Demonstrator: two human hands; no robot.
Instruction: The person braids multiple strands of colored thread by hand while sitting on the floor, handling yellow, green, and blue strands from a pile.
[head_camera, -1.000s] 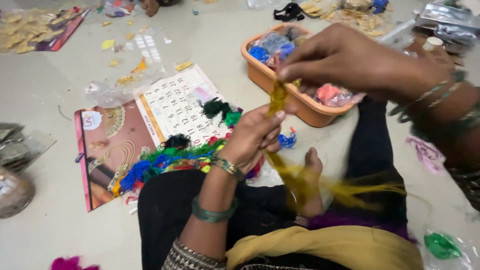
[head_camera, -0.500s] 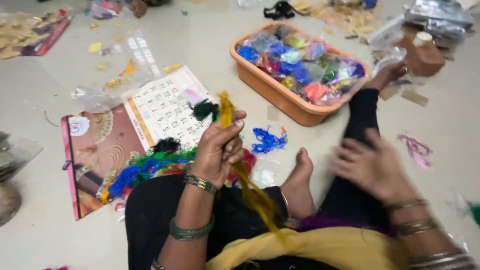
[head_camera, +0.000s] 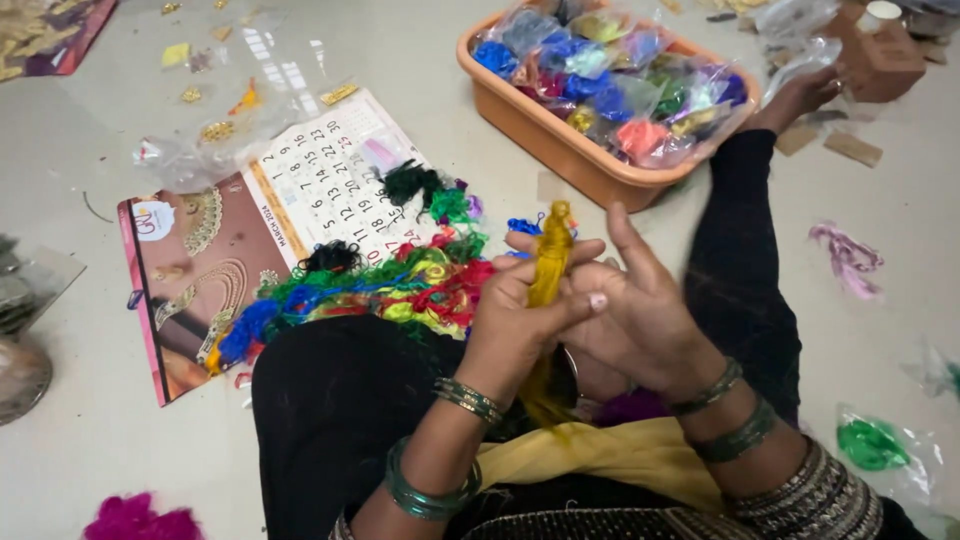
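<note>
Pale floor carries an orange basket (head_camera: 560, 150) of coloured thread packets. Left hand (head_camera: 520, 315) grips a yellow tassel (head_camera: 551, 260); right hand (head_camera: 640, 310) touches it, fingers loosely spread.

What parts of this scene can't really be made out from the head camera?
- Lower end of the yellow thread tassel: hidden behind the left hand and right hand.
- Contents of the clear packets in the orange plastic tub: too small and crinkled.
- Green bundle in a clear bag: blurred.
- Pink fluff: cut off by the bottom edge.
</note>
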